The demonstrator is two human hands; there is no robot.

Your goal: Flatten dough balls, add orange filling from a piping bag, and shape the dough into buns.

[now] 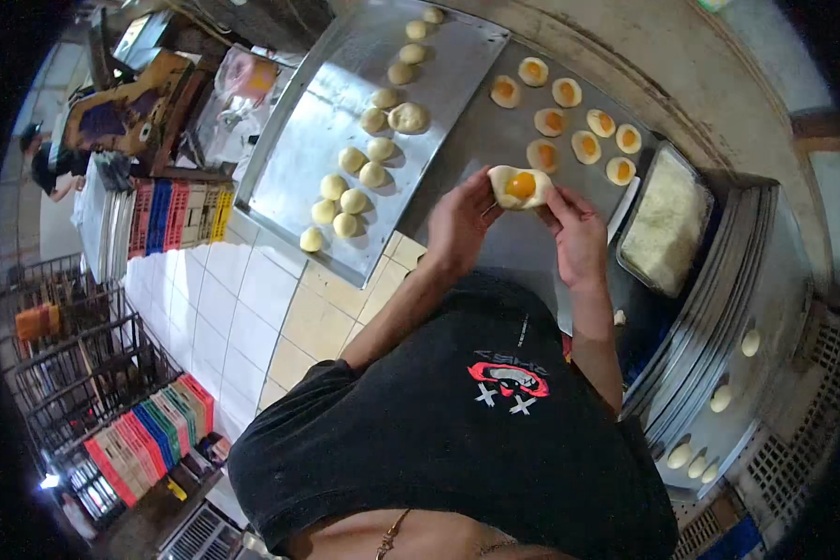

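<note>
A flattened piece of dough (520, 188) with an orange filling in its middle is held up between my two hands. My left hand (459, 222) pinches its left edge and my right hand (576, 237) grips its right edge. Just beyond lie several flat dough rounds (550, 121) on a grey metal surface (467, 121), each topped with orange filling. To the left, a large metal tray (317, 112) carries several plain dough balls (352, 200) and a flattened dough piece (408, 118).
Beside my right hand stands a metal pan of pale, crumbly stuff (664, 221). Stacked trays (709, 308) rise at the right, with more dough pieces (680, 455) farther down. Coloured plastic crates (179, 217) stand at the left. Another person (54, 170) is at the far left.
</note>
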